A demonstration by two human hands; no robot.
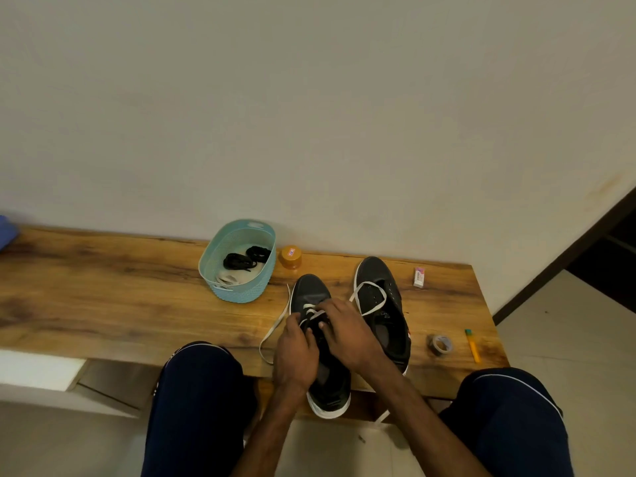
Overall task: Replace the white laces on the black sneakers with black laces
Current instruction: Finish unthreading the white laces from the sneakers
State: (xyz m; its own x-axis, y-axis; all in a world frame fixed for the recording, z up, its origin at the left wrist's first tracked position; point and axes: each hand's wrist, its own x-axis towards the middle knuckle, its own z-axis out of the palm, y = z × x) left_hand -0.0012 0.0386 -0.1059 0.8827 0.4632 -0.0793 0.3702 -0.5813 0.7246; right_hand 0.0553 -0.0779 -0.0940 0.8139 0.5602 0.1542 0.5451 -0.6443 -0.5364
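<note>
Under both hands, at the bench edge between the knees, lay the near sneaker, toe pointing away. Left hand: fingers curled, pinching the white lace at the left eyelet row. Right hand: fingers bent over the crossings, tips appearing to pinch a strand (exact hold partly hidden by the knuckles). One loose end trailed out left of the left hand across the wood.

Just beyond the right hand stood the second sneaker, also white-laced, loosely. Beyond the left hand, well apart, the black laces sat bundled in a teal basket, untouched.

Judged step: unlacing the first shoe; removal phase, task early. Next move would call for drawing each crossing out through its eyelet, alternating sides, with one hand steadying the upper. Black laces not needed until the white one was free.
</note>
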